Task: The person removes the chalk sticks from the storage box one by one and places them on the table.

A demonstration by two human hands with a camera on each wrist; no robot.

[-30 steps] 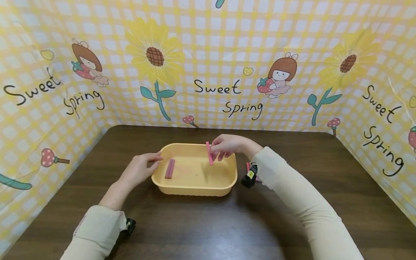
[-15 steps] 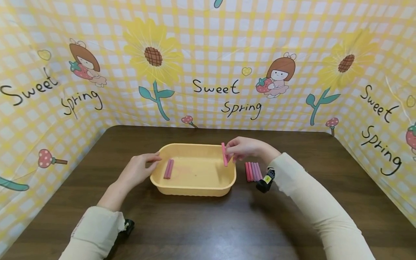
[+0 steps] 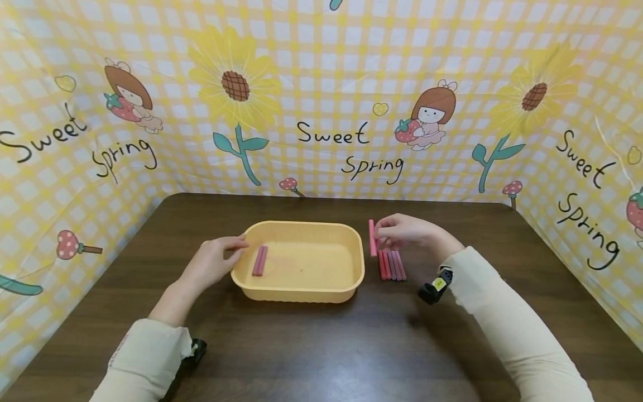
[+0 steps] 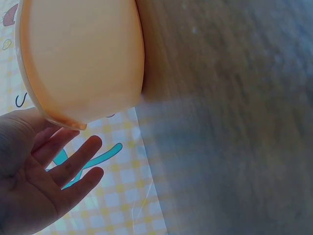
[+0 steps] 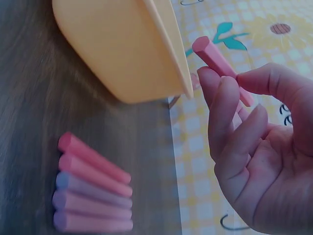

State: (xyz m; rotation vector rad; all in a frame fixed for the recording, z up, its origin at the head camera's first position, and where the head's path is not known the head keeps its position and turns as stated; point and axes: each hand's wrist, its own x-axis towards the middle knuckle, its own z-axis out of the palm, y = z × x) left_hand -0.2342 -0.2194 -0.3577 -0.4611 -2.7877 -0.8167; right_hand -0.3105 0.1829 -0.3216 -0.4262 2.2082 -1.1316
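Note:
My right hand (image 3: 402, 230) pinches a pink chalk stick (image 3: 372, 237) between thumb and fingertips, held up just right of a yellow plastic basin (image 3: 301, 290). In the right wrist view, the chalk stick (image 5: 215, 58) slants up past the fingertips. My left hand (image 3: 216, 259) holds the basin's left rim with thumb and index finger. The left wrist view shows its other fingers (image 4: 76, 188) spread beside the basin (image 4: 83, 58). Two mauve chalk sticks (image 3: 259, 261) lie side by side inside the basin, near its left end.
Several pink, red and lilac chalk sticks (image 3: 392, 264) lie in a row on the brown wooden table (image 3: 301, 346), right of the basin. A yellow checked cloth (image 3: 321, 67) with printed flowers and figures hangs around the back and sides. A black wrist camera (image 3: 436, 286) sits on the right sleeve.
My right hand has moved right with the pink chalk stick, from above the basin to outside its right rim. The chalk row has come into full view. My left hand stays on the rim.

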